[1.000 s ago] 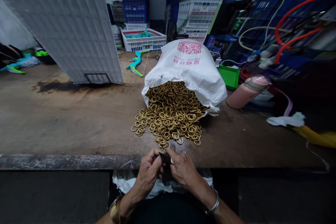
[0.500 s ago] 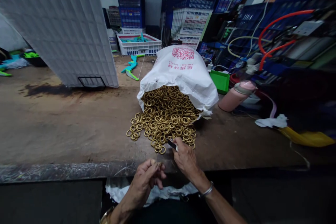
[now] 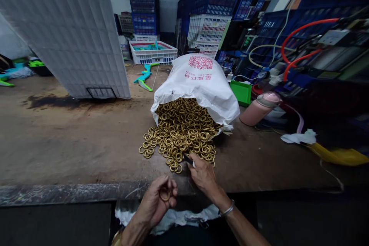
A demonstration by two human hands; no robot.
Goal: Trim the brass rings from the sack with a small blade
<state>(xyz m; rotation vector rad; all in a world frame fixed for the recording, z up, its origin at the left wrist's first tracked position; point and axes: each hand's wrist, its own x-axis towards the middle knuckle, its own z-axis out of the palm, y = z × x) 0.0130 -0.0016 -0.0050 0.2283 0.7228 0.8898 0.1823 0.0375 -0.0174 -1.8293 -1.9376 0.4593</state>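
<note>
My left hand (image 3: 157, 201) is closed on one brass-coloured ring (image 3: 165, 195), held in its curled fingers just in front of the table edge. My right hand (image 3: 204, 175) grips a small tool with a dark, narrow tip (image 3: 188, 159) and a pale part by the fingers; its exact kind is unclear. The tip points at the near side of a heap of brass-coloured rings (image 3: 184, 138). These rings spill out of a white woven sack (image 3: 198, 78), which lies on its side with its mouth towards me.
On the brown worktable (image 3: 86, 150) a tall grey ribbed panel (image 3: 86, 38) stands at left. Behind lie a turquoise-and-green toy bow (image 3: 145, 73) and a white crate (image 3: 154, 55). To the right are a green tray (image 3: 241, 92), a pink bottle (image 3: 258, 110) and yellow material (image 3: 340, 155).
My left hand has turned and shifted slightly left, so the ring in its fingers now shows plainly. My right hand stays by the heap with the tool. The view has tilted up a little.
</note>
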